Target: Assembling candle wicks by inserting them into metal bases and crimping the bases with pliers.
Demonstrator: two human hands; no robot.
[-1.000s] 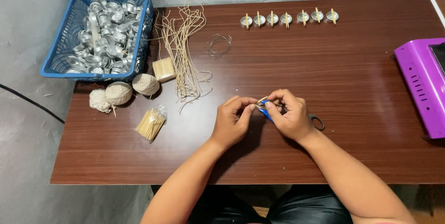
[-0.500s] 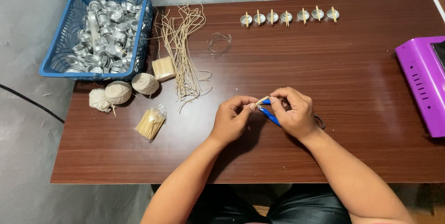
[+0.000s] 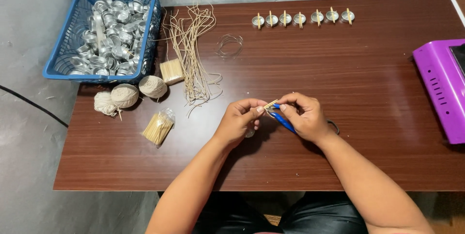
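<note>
A short pale wooden stick (image 3: 270, 104) is pinched between left hand (image 3: 240, 120) and right hand (image 3: 305, 116) above the dark wooden counter (image 3: 339, 79), blue-handled tool (image 3: 283, 121) clenched alongside for trimming, probably. Finished small metal cups (image 3: 302, 18) are lined up beyond.

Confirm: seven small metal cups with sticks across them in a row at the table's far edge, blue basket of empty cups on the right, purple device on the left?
Sides are swapped. In the head view the blue basket of empty cups sits at the left and the purple device at the right. The row of seven small metal cups with sticks across them at the table's far edge is correct.
</note>
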